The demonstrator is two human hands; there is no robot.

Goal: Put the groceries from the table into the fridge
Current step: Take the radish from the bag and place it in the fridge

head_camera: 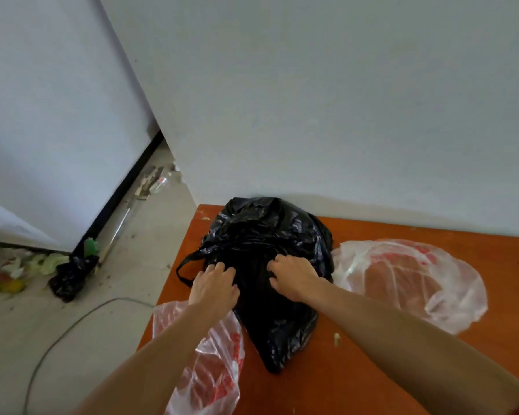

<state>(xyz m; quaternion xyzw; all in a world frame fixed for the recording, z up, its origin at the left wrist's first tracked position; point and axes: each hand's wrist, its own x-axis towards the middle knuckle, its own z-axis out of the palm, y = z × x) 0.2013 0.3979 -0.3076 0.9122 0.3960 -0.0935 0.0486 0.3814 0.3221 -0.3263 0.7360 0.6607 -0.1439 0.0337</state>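
Black bag [267, 232] on table [387, 369]: left hand [215, 284], right hand [294, 280] both clutching plastic near mouth. Step, judged: opening bag. Next: spread opening, extract groceries.

On the grey floor [126, 265] I see a small crumpled black bag [72, 277], with green leaf scraps [53, 262] strewn just beside it. A grey cable [72, 324] curves across nearer me, and a clear plastic bottle [165, 179] lies by the white wall [342, 100]
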